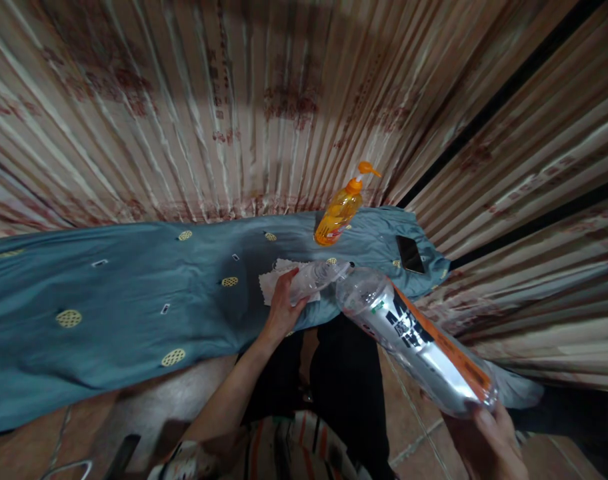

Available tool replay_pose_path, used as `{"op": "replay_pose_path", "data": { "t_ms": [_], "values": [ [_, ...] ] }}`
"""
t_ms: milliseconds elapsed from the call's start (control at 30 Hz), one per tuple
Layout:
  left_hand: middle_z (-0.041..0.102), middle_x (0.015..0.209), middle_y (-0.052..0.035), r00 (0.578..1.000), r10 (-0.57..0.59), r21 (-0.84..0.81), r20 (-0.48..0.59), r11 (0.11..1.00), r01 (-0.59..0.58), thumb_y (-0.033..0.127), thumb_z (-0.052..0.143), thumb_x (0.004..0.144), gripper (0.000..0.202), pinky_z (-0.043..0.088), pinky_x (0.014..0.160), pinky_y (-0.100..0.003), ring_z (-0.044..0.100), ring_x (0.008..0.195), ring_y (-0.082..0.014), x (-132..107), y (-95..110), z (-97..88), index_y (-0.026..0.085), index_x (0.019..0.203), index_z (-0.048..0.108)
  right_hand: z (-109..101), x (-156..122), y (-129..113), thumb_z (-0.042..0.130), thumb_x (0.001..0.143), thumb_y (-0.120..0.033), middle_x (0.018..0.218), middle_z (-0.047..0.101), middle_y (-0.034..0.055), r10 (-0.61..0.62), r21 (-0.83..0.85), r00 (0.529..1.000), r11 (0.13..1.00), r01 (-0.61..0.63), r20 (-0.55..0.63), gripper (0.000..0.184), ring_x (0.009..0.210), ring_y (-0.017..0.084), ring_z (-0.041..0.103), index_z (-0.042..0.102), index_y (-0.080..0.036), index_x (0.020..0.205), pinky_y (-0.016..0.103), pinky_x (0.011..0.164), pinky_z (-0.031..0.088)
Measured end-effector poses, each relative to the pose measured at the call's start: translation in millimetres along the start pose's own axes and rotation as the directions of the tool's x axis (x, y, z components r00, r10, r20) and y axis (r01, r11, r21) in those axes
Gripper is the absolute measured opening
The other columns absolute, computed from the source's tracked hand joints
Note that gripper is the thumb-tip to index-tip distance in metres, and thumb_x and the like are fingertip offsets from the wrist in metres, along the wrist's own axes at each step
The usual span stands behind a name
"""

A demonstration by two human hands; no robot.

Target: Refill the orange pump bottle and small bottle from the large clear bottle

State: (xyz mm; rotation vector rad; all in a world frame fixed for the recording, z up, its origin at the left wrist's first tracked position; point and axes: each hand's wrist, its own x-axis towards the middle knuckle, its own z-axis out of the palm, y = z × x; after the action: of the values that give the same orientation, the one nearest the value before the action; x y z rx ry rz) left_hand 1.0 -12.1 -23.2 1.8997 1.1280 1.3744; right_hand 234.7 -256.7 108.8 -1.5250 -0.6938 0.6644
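My left hand [283, 305] is wrapped round a small clear plastic bottle [311, 279], tilted with its mouth to the right. Under that bottle lies a white paper towel [268, 285] on the bench. Near its base, my right hand [491, 433] grips a large plastic bottle [409, 333] with a silver and orange label. This large bottle slants with its neck toward the small bottle's mouth. The two mouths meet or nearly meet; I cannot tell whether they touch. Just beyond them stands an orange pump bottle [338, 215] with yellow-orange liquid inside.
A teal cloth with pineapple prints [124, 280] covers the long narrow bench. At its right end lies a black phone [411, 255]. Pleated patterned curtains [264, 107] hang behind and to the right, crossed by dark bars [499, 100]. Tiled floor [409, 407] shows below.
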Motion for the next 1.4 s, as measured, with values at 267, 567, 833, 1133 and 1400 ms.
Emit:
{"op": "replay_pose_path", "data": {
  "t_ms": [267, 567, 833, 1133, 1400],
  "values": [
    [0.063, 0.138, -0.0147, 1.000, 0.001, -0.010, -0.020, 1.000, -0.001, 0.047, 0.067, 0.091, 0.062, 0.051, 0.112, -0.047, 0.062, 0.131, -0.0298, 3, 1, -1.6, 0.020, 0.142, 0.045, 17, 2, -17, 0.078, 0.079, -0.046, 0.133, 0.069, 0.0102, -0.027, 0.066, 0.998, 0.997, 0.031, -0.061, 0.067, 0.118, 0.034, 0.069, 0.062, -0.024, 0.140, 0.042, 0.094, 0.060],
    [0.064, 0.136, -0.0150, 0.993, -0.111, -0.052, -0.034, 0.993, 0.109, 0.051, 0.072, 0.086, 0.067, 0.051, 0.112, -0.046, 0.063, 0.130, -0.0308, 4, 1, -1.9, 0.019, 0.140, 0.048, 20, 3, -12, 0.082, 0.077, -0.041, 0.146, 0.060, 0.0105, -0.117, 0.055, 0.990, 0.991, 0.121, -0.074, 0.074, 0.140, 0.033, 0.052, 0.058, -0.022, 0.145, 0.040, 0.114, 0.044],
    [0.062, 0.140, -0.0146, 0.992, -0.124, -0.066, -0.038, 0.990, 0.121, 0.056, 0.075, 0.082, 0.075, 0.050, 0.112, -0.047, 0.062, 0.131, -0.0308, 3, -4, -2.9, 0.022, 0.142, 0.045, 26, 8, -9, 0.084, 0.072, -0.043, 0.144, 0.061, 0.0125, -0.146, 0.091, 0.986, 0.984, 0.153, -0.075, 0.077, 0.137, 0.039, 0.052, 0.060, -0.020, 0.141, 0.055, 0.118, 0.034],
    [0.061, 0.142, -0.0151, 0.984, -0.169, -0.073, -0.061, 0.984, 0.165, 0.054, 0.078, 0.079, 0.078, 0.048, 0.115, -0.049, 0.061, 0.132, -0.0321, 2, -6, -3.0, 0.022, 0.143, 0.045, 28, 3, -13, 0.079, 0.079, -0.051, 0.148, 0.058, 0.0124, -0.235, -0.069, 0.971, 0.970, 0.233, -0.028, 0.079, 0.136, 0.038, 0.054, 0.054, -0.021, 0.148, 0.053, 0.117, 0.038],
    [0.063, 0.140, -0.0164, 0.975, -0.219, -0.097, -0.050, 0.972, 0.213, 0.050, 0.079, 0.078, 0.080, 0.049, 0.113, -0.051, 0.063, 0.130, -0.0333, 2, -2, -5.2, 0.021, 0.144, 0.044, 39, -4, -27, 0.077, 0.079, -0.056, 0.144, 0.059, 0.0147, -0.253, -0.116, 0.965, 0.963, 0.245, -0.065, 0.079, 0.136, 0.042, 0.053, 0.055, -0.021, 0.147, 0.060, 0.115, 0.040]
  ]
}}
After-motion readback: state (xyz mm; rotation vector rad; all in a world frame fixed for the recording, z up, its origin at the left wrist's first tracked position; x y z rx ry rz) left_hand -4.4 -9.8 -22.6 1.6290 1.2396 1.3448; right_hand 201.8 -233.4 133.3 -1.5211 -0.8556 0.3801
